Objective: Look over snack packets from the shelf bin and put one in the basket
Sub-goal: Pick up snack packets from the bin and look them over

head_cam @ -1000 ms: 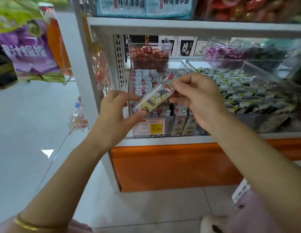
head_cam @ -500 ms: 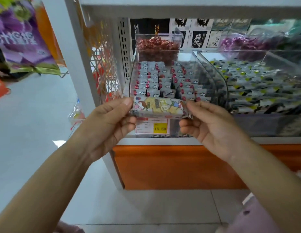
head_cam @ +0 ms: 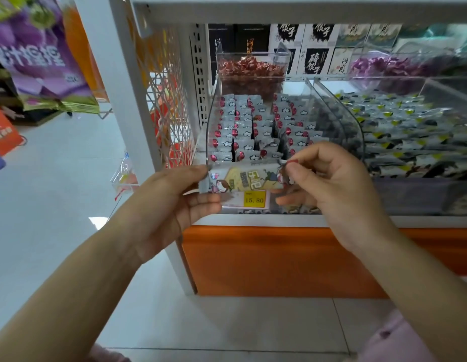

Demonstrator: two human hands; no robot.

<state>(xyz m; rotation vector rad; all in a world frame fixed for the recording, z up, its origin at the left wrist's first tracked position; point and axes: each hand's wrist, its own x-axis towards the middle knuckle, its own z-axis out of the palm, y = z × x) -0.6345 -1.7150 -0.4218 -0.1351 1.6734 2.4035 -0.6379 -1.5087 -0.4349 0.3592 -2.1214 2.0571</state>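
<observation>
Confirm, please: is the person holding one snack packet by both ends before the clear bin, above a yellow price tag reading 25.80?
Not quite: the head view shows the yellow price tag reads 15.80, not 25.80. Otherwise yes: left hand and right hand hold the snack packet by its ends before the clear bin.

Glossy printed-film snack packet (head_cam: 246, 178), clear-plastic bin (head_cam: 339, 121)

There is one camera, worn on the person's head. It looks forward and down, very close to the shelf (head_cam: 357, 220). The clear bin (head_cam: 211, 126) sits far in the middle. The left hand (head_cam: 175, 202) and right hand (head_cam: 331, 189) come in from the near corners and hold a snack packet (head_cam: 246, 178) in the middle. The floor (head_cam: 57, 205) fills the left and near side
</observation>
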